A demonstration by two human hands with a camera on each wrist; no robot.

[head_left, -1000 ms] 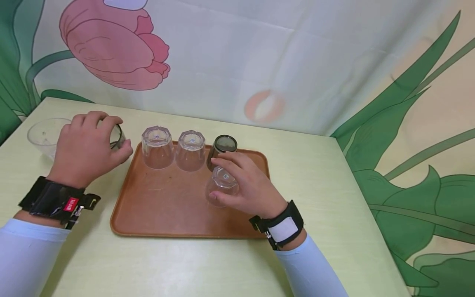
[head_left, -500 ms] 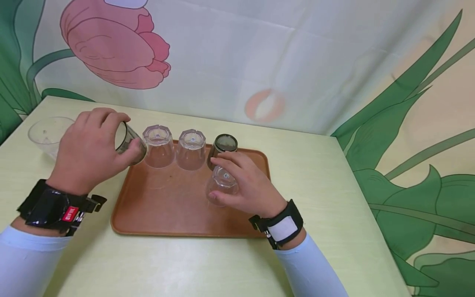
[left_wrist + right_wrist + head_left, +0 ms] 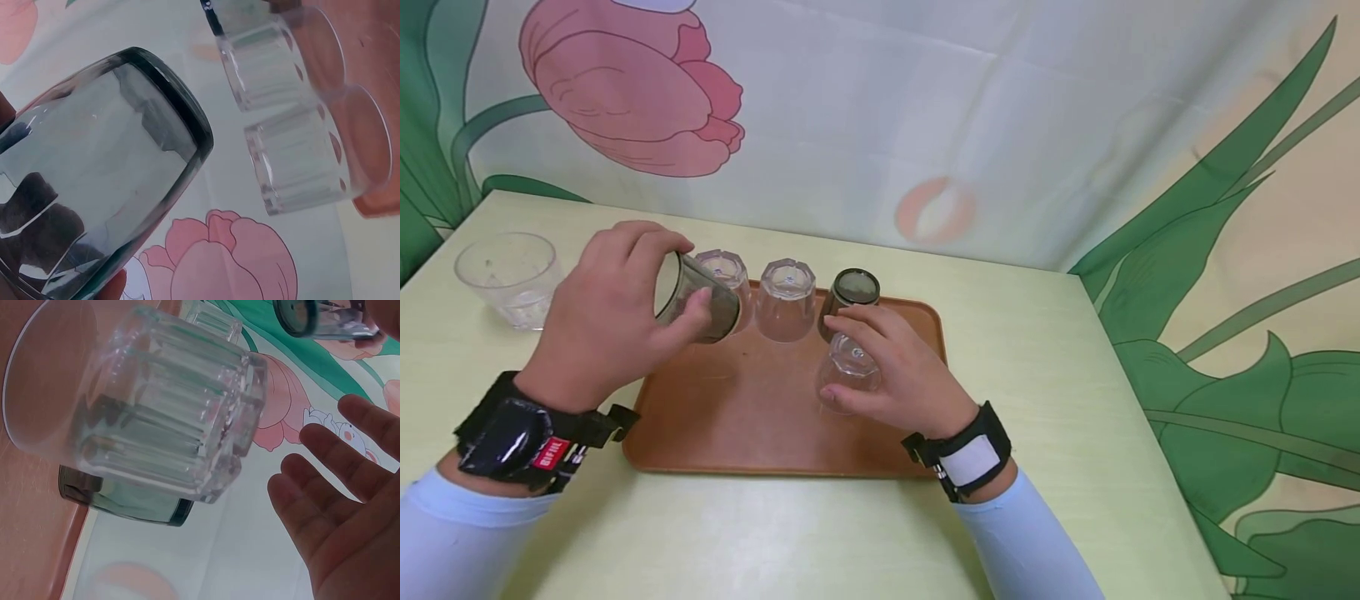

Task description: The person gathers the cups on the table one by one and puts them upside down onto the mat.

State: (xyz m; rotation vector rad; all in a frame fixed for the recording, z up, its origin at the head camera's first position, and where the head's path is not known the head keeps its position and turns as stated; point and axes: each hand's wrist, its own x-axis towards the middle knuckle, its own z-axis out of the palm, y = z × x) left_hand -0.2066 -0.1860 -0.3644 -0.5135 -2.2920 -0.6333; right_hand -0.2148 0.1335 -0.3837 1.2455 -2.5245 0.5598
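Observation:
My left hand (image 3: 613, 308) grips a smoky grey drinking glass (image 3: 718, 304), tilted on its side above the tray's back left corner. Its dark, thick base faces right in the head view. Over the brown tray (image 3: 760, 433), my right hand (image 3: 902, 375) is spread beside an upside-down clear glass (image 3: 844, 379); in the right wrist view its fingers (image 3: 337, 462) stand apart from that glass. Behind stands another smoky glass (image 3: 856, 287), also upside down and partly hidden. Two upturned clear faceted glasses (image 3: 787, 304) (image 3: 730, 271) stand along the tray's back edge, the left one partly covered.
A wider clear glass (image 3: 508, 275) stands upright, mouth up, on the pale table (image 3: 1015, 367) left of the tray. Behind the table hangs a cloth (image 3: 827, 125) printed with flowers and leaves.
My left hand has carried the smoky glass rightward from near the wide clear glass to over the tray's back left, exposing more of the wide glass. The right hand has stayed nearly still.

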